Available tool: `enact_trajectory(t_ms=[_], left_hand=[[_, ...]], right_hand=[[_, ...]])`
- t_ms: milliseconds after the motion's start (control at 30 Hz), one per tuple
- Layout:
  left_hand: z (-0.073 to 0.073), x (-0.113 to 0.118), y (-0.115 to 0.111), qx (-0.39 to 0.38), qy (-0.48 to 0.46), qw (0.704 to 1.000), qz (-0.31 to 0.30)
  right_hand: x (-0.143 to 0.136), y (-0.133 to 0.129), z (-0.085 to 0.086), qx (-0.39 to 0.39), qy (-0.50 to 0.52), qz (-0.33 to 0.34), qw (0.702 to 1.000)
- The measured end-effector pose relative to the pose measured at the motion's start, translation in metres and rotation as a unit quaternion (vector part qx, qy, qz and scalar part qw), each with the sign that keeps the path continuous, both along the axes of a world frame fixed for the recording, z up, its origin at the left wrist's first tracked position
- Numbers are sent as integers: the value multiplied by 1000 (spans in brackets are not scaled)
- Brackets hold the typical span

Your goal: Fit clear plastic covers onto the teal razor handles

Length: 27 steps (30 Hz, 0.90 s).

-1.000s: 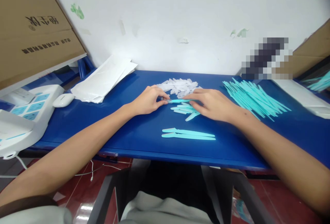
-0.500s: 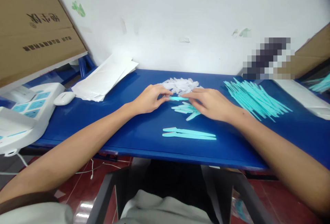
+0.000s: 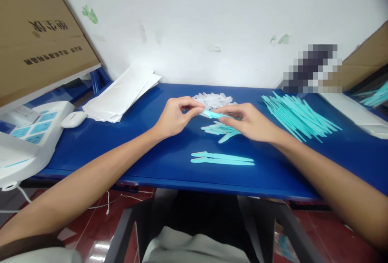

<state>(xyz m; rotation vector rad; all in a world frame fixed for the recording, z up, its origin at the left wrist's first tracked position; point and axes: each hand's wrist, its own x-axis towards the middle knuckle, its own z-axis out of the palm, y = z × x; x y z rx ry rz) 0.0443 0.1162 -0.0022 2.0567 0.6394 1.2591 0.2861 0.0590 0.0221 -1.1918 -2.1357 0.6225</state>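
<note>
Above the table, both hands pinch one turquoise eyebrow razor [image 3: 213, 114]. My left hand [image 3: 178, 115] has thumb and fingertips closed at its blade end, which they partly hide; whether a cap is there I cannot tell. My right hand [image 3: 250, 120] grips the handle between thumb and fingers. Just behind lies a heap of translucent whitish caps [image 3: 216, 99]. Beneath the right hand is a small pile of turquoise razors [image 3: 222, 129], partly covered by it. Closer to the table's front edge, two turquoise razors [image 3: 222, 158] rest side by side, blade ends to the left.
A large stack of turquoise razors [image 3: 298, 115] spreads at the right of the blue table [image 3: 145, 156]. White paper sheets [image 3: 121, 93] lie back left, beside a white earbud case [image 3: 74, 119] and a white device [image 3: 50, 137]. A cardboard box [image 3: 54, 41] leans far left.
The razor between my hands has gone from level to tilted, its left end higher. My fingers have shifted, so more of its blade end shows. The view has moved slightly.
</note>
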Motion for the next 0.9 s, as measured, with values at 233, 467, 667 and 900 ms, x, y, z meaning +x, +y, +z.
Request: enact_trajectory(t_ms=[233,467,667,900], left_hand=[[3,-4,0,146,112,983,25],[0,-3,-6,230,212,950,13],[0,-4,-4,214,248,945,-2],[1,-14,11,145,227,962,50]], right_hand=[[1,-2,0,-34,20,27,999],[-1,-5,2,-14,-14,53,998],[-4,-6,1,53,-62,50,995],[17,2,3,154,-211,20,965]])
